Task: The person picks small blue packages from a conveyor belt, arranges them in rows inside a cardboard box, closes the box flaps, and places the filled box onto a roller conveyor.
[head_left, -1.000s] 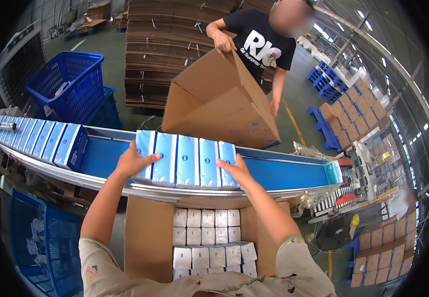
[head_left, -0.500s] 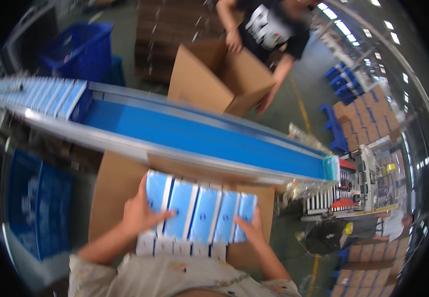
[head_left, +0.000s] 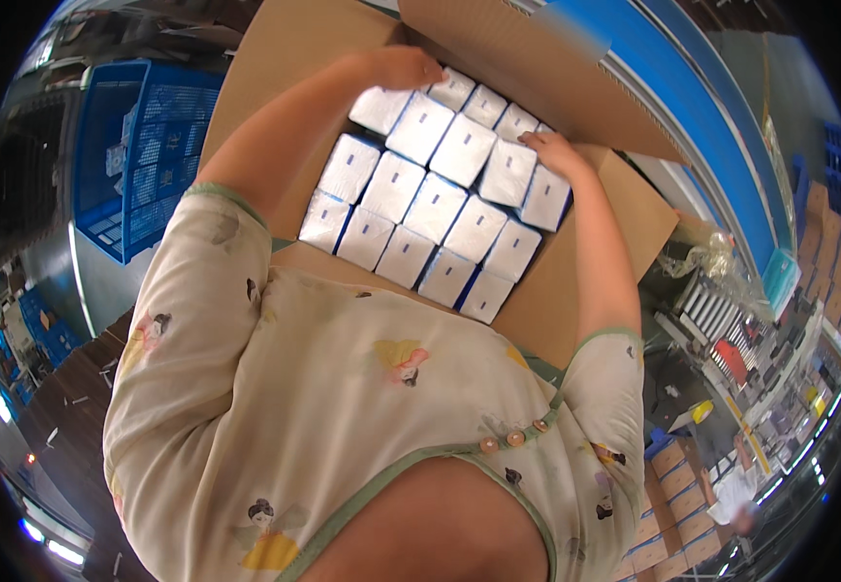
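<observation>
Rows of white-ended, blue-sided tissue packs [head_left: 437,206] stand tightly side by side in an open cardboard carton [head_left: 318,44] in front of me. One row sits slightly higher than its neighbours. My left hand [head_left: 403,68] is bent over that row's left end, its fingers curled down against the packs. At the right end, my right hand [head_left: 548,153] has its fingers bent over the far edge of the packs. Both hands grip this row between them; parts of the fingertips are hidden behind the packs.
A blue conveyor belt [head_left: 677,92] runs beyond the carton toward the right. To the left stands a blue plastic crate [head_left: 139,155]. Clear plastic film [head_left: 706,254] hangs near the roller track [head_left: 716,315]. Stacked cartons [head_left: 677,485] and a person [head_left: 733,495] are at lower right.
My hands have brought the row of tissue packs down into the carton, turning the packs so their white ends face up. The view has tilted down; the co-worker across the belt is out of sight.
</observation>
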A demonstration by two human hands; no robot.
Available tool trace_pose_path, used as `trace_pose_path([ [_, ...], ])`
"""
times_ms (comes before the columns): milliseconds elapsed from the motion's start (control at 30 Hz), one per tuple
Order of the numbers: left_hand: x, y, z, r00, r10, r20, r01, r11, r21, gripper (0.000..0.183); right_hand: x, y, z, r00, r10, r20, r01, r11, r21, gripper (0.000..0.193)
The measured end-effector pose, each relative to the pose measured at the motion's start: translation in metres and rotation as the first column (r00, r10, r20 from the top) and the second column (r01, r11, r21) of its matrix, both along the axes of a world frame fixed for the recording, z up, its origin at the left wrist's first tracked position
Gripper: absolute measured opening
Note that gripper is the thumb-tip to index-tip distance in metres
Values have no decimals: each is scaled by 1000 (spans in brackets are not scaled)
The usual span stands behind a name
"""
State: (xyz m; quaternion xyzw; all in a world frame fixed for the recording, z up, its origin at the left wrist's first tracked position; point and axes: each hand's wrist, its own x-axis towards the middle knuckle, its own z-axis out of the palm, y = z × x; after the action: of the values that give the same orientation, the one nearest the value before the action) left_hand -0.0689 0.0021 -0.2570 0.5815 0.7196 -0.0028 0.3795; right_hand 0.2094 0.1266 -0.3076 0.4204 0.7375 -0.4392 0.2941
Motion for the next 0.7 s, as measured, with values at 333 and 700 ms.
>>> trace_pose_path([
  [333, -1, -31, 64, 881, -316, 353, 373, 922, -104, 49, -8, -20, 17, 968, 200, -149, -188, 978, 91, 47],
  [700, -271, -65, 136, 550, 711, -438, -126, 589, 798, 52, -13, -40, 53, 890, 342, -301, -33, 706, 707, 28],
])
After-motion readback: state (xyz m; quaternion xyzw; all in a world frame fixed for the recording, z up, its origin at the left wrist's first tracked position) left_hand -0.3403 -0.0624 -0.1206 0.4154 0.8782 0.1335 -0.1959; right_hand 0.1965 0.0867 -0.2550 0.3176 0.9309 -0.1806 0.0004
